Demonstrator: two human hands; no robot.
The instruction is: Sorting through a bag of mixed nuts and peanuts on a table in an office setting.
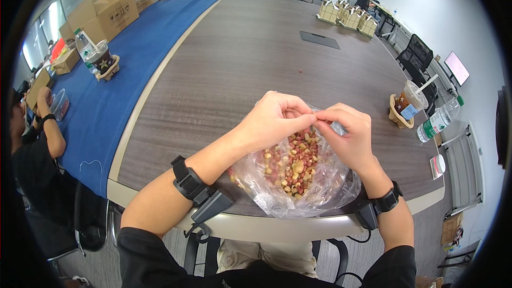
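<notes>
Left hand [281, 116] and right hand [350, 132] meet, each grip pinched closed, contents unclear, above reddish nuts [302, 162] in a crinkled clear bag [269, 201], near on the wood-grained desk [213, 77]; a lidded cup [412, 98] stands right.

Symbols [119, 16] on carton [109, 25], label [433, 126] on bottle [446, 114]

The left forearm [216, 153] comes in from between 7 and 8 o'clock, slanting toward 2; the right forearm [399, 225] enters from 4, slanting toward 11. The left hand [273, 120] and right hand [353, 130] meet at 3 o'clock, thumbs [302, 122] and fingers [329, 114] pinched, tips touching or nearly so.
</notes>
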